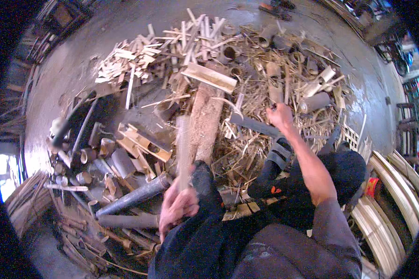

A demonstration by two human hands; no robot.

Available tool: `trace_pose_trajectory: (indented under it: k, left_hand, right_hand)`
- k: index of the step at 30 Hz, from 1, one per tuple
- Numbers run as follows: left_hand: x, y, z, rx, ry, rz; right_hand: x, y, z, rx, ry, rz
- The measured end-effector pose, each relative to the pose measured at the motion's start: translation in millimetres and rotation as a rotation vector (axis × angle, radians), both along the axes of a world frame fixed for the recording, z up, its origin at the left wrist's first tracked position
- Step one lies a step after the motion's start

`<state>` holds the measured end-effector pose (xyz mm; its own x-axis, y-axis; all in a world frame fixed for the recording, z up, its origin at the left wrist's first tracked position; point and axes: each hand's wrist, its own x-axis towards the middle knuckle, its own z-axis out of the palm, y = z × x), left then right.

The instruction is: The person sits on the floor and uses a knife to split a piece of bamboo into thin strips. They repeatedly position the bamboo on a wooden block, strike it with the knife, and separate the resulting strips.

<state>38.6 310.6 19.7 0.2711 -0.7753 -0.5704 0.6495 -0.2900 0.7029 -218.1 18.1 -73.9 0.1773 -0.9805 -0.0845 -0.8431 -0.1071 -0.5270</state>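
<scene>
From afar, my left hand (179,204) at 7 o'clock grips a pale strip (184,153), maybe low so its 12 o'clock end swings free. At 2, my right hand (280,116) curls; I can't tell around what.

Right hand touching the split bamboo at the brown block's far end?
Apart: the head view shows shavings in the gap between right hand and split bamboo.

Grainy, dark-rimmed, glare at left

Passage over the beam (205,123) ends at split bamboo (209,78).
</scene>
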Motion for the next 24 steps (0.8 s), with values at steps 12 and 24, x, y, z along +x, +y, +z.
trace_pose_trajectory:
  k: [12,24]
  left_hand:
    - [42.1,-140.8,-76.3,-0.314,-0.803,0.179]
    - [43.7,-125.2,-109.9,-0.284,-1.154,0.117]
  right_hand:
    - [61.2,93.3,-20.0,0.395,-0.482,0.111]
    - [107.5,128.2,71.1,0.774,-0.826,0.203]
